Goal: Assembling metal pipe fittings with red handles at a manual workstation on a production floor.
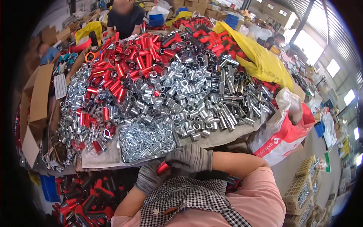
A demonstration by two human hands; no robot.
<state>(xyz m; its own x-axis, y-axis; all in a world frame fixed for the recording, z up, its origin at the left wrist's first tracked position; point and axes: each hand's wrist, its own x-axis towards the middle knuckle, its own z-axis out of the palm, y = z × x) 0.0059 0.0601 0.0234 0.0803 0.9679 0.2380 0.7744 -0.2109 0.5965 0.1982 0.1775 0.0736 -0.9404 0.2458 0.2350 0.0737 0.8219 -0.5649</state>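
Note:
Both my hands wear grey knit gloves and meet low in front of my chest, at the table's near edge. My left hand [148,178] is closed around a short red tube [163,167], whose lower end is hidden by the glove. The fingers of my right hand [193,158] are closed at the tube's upper end, where a dark part shows; the detail there is covered. Just beyond them stands a clear plastic tray [146,159] filled with small silver pins [145,140]. Behind it is a large heap of silver metal sleeves [189,102] and red tubes [141,56].
Longer chrome tubes [227,113] lie at the right. A white-and-red woven sack [278,130] leans by the right edge, a cardboard box [39,94] by the left. Red-and-black pistol-shaped parts [89,200] lie below. Across the table is a person [126,19]; yellow crates [300,189] stand right.

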